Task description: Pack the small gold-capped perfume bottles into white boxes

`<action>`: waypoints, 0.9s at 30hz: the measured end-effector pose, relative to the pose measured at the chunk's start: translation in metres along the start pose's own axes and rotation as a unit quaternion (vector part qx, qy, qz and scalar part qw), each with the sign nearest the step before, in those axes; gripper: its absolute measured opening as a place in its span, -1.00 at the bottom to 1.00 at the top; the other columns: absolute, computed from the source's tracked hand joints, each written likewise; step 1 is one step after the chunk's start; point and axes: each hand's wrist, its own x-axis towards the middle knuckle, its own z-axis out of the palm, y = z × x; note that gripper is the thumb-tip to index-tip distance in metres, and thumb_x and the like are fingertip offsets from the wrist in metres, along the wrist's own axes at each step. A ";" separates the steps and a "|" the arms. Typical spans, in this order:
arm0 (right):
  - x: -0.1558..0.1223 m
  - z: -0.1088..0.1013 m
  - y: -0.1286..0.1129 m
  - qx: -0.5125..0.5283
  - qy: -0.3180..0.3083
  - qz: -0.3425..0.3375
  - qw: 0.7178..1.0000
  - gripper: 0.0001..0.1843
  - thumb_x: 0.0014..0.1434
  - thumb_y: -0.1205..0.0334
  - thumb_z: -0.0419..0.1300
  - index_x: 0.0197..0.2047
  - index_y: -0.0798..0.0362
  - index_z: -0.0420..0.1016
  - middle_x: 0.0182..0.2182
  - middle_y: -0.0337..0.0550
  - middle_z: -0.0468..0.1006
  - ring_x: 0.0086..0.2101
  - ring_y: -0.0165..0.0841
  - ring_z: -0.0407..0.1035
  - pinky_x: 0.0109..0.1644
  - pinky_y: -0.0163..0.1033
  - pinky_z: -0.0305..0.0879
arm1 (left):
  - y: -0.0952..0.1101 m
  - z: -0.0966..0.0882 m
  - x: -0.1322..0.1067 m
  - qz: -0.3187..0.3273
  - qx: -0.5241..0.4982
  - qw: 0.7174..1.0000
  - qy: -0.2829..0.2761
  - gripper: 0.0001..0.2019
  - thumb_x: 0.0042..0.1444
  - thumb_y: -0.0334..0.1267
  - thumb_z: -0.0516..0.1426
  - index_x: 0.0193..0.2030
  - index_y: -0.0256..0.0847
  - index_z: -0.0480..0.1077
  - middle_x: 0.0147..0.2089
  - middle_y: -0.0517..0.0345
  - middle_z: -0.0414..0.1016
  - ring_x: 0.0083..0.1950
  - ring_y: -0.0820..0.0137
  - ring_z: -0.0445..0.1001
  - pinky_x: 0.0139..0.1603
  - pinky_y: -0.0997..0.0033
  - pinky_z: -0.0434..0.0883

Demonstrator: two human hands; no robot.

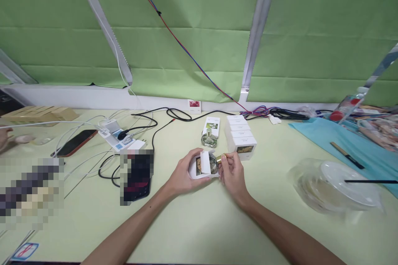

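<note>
My left hand is closed around a small white box with a yellow flower picture and an open flap. My right hand pinches a small glass perfume bottle by its gold cap, the bottle sitting at the mouth of the box. Just behind my hands stands another glass perfume bottle in front of a flat white box. A stack of white boxes stands to the right of it.
A power strip with tangled cables and an orange phone lie at the left. A clear plastic lidded bowl and a blue cloth are at the right. Another person's hand shows at the far left edge.
</note>
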 end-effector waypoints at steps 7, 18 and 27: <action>0.002 -0.001 0.004 0.008 -0.016 0.004 1.000 -0.65 0.35 -0.15 0.11 -0.23 -0.05 0.20 -0.59 -0.41 0.38 -0.65 -0.47 0.25 -0.63 -0.39 0.16 | 0.001 0.000 0.001 0.011 0.006 1.000 -0.006 -0.23 -0.11 -0.09 0.42 0.25 -0.14 0.27 0.17 -0.11 0.48 0.14 0.11 0.53 0.19 0.14 0.47; 0.004 -0.001 0.001 0.008 -0.037 0.006 0.999 -0.65 0.34 -0.13 0.12 -0.26 -0.03 0.22 -0.58 -0.40 0.38 -0.65 -0.49 0.22 -0.59 -0.40 0.15 | 0.001 0.000 -0.001 0.001 -0.005 1.000 -0.020 -0.23 -0.09 -0.07 0.41 0.25 -0.11 0.24 0.20 -0.07 0.46 0.17 0.13 0.51 0.23 0.15 0.46; 0.000 -0.002 -0.002 -0.031 -0.035 -0.014 0.999 -0.69 0.37 -0.08 0.10 -0.26 -0.03 0.22 -0.50 -0.32 0.44 -0.55 -0.45 0.31 -0.49 -0.37 0.25 | 0.001 0.001 -0.001 -0.004 0.009 1.000 -0.006 -0.23 -0.12 -0.08 0.42 0.23 -0.12 0.24 0.20 -0.05 0.45 0.13 0.14 0.53 0.18 0.19 0.49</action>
